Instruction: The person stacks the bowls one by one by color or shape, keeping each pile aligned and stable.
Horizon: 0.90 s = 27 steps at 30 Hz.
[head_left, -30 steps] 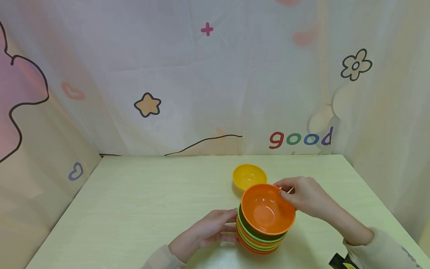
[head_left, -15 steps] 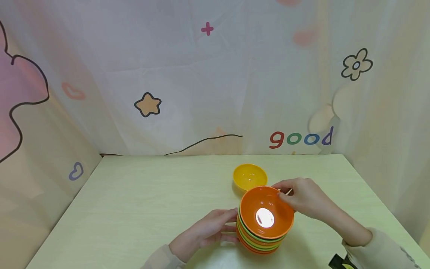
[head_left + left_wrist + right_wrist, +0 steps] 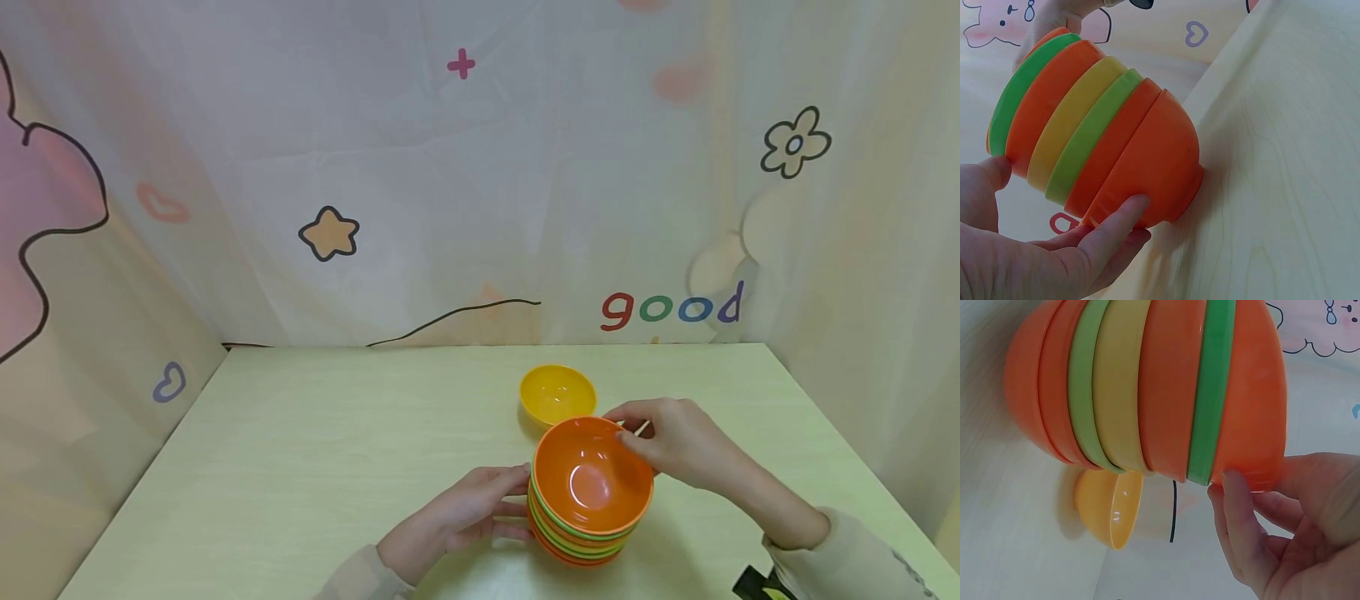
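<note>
A tilted orange bowl (image 3: 592, 479) tops a nested stack of bowls (image 3: 579, 550) in orange, green and yellow, right of centre on the table. My right hand (image 3: 675, 437) pinches this top bowl at its right rim, thumb inside and fingers outside. Directly under it a dark green bowl (image 3: 1213, 394) shows as a band in the right wrist view. Along the stack's left side, my left hand (image 3: 476, 508) rests extended fingers and thumb. In the left wrist view its fingertips (image 3: 1135, 205) touch the lowest orange bowl (image 3: 1166, 153), while the thumb lies near the upper rims.
A single yellow bowl (image 3: 557, 395) stands right behind the stack, partly overlapped by it in the head view. The pale wooden table (image 3: 337, 433) ends at a printed curtain (image 3: 420, 167) at the back and sides. A black object (image 3: 761, 583) sits by the right sleeve.
My right hand has lowered the top orange bowl slightly down and left into the stack, so less of the dark green bowl shows. My left hand has stayed in place.
</note>
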### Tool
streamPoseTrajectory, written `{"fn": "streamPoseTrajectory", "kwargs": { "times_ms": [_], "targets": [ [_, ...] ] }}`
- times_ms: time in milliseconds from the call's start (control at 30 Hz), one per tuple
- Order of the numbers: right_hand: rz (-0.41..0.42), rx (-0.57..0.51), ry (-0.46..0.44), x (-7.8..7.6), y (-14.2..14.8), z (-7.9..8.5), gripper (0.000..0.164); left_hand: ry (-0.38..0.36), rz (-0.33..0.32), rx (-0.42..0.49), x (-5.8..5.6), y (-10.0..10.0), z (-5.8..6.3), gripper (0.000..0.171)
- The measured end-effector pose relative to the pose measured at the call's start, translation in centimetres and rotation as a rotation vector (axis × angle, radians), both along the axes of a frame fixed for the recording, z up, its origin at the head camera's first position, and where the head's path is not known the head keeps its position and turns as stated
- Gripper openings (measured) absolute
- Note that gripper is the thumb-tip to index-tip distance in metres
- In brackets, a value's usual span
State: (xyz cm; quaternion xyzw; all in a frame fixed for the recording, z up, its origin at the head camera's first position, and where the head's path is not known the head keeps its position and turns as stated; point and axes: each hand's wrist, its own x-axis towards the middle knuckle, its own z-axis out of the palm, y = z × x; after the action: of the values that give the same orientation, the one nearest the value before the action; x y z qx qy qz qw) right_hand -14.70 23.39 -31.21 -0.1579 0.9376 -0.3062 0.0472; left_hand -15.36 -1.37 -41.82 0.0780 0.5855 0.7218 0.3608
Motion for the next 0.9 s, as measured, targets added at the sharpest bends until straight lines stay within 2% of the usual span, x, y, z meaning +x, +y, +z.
{"fn": "streamPoseTrajectory", "kwargs": {
  "times_ms": [267, 600, 900],
  "targets": [
    [0.0, 0.015, 0.022, -0.1, -0.01, -0.18, 0.019, -0.002, 0.004, -0.004, 0.0, -0.04, 0.02, 0.062],
    [0.013, 0.042, 0.093, -0.15, 0.05, -0.67, 0.012, -0.004, 0.005, 0.003, 0.01, -0.02, -0.17, 0.063],
    [0.013, 0.042, 0.077, -0.32, 0.02, -0.91, 0.013, 0.002, 0.004, 0.011, -0.04, -0.07, -0.28, 0.064]
  ]
}}
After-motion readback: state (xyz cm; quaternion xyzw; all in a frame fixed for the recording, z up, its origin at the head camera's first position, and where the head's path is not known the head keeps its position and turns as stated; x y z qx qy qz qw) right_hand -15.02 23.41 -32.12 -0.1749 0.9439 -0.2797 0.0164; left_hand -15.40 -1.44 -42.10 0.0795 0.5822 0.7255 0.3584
